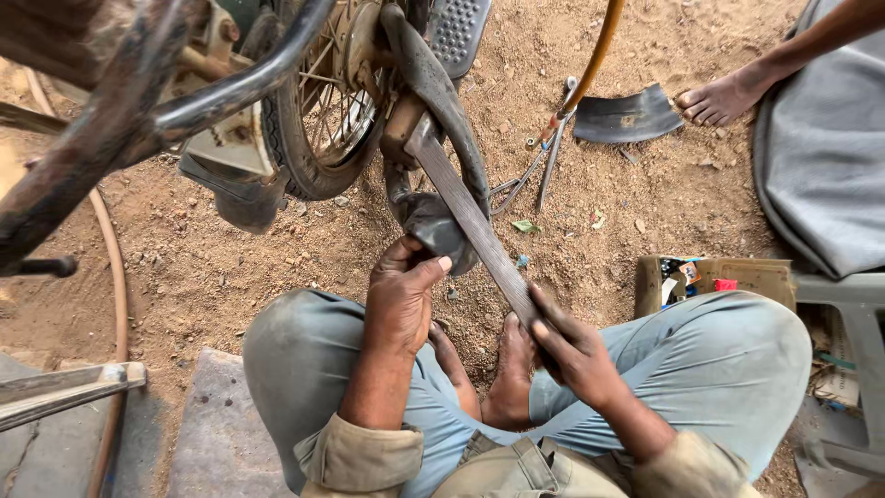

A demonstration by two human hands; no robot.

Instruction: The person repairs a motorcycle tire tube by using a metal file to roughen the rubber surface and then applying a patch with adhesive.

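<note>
- Rusty motorbike wheel (323, 120) far left, standing on dry sandy dirt (230, 267), outdoors.
- Left hand (401, 300) clamped on a fold of black inner tube (433, 231), pinning it steady.
- Flat metal file (479, 231) lies across the rubber; right hand (572, 350) closed around its near end. Looks like roughing the tube, so steady strokes needed.
- Small parts box (714, 281) near right; someone's bare foot (719, 100) far right.

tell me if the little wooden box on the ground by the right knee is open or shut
Open. The wooden box has no lid over it, and small colourful items lie exposed inside, just beyond the right knee.
</note>
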